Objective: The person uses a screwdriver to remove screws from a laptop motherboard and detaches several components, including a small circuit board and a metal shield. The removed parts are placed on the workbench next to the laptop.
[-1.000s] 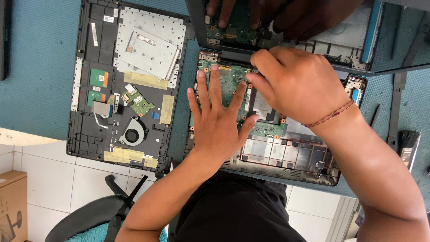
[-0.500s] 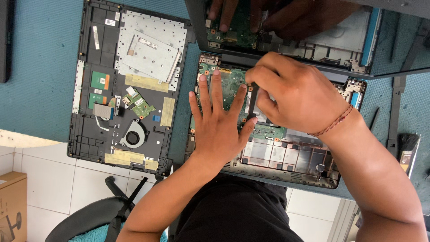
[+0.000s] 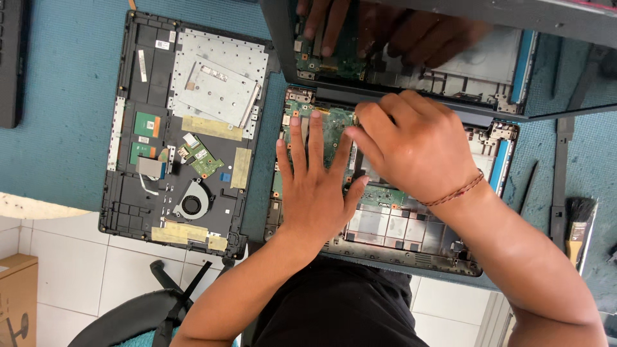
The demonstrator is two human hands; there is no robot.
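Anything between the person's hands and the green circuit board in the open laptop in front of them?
Nothing visible. The left hand lies flat on the green circuit board, fingers spread. The right hand rests at the board's right edge, fingertips curled down onto it. Another person's hands work in a separate laptop shell above, clear of the board.
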